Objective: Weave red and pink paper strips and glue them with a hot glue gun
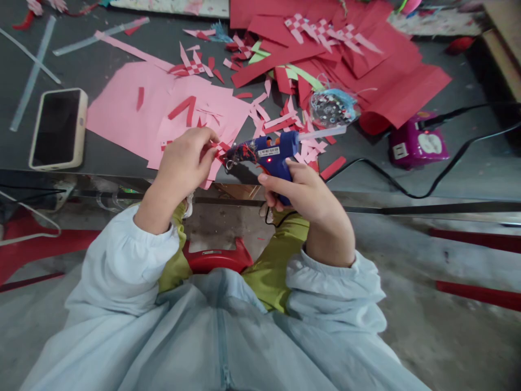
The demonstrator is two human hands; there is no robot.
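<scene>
1 phone (59, 129) in a pale case lies face up toward the left of the dark counter (108, 162). A purple box (401, 142) sits toward the right. Below, 1 red stool (217, 260) and 2 red bars (480, 293) show against the grey floor (431, 342).

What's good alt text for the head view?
A person's right hand holds a blue glue gun, its nozzle at a small red-and-pink paper piece pinched in the left hand. Around them on a dark table lie pink sheets, red sheets, paper scraps, a phone and a purple box.
</scene>
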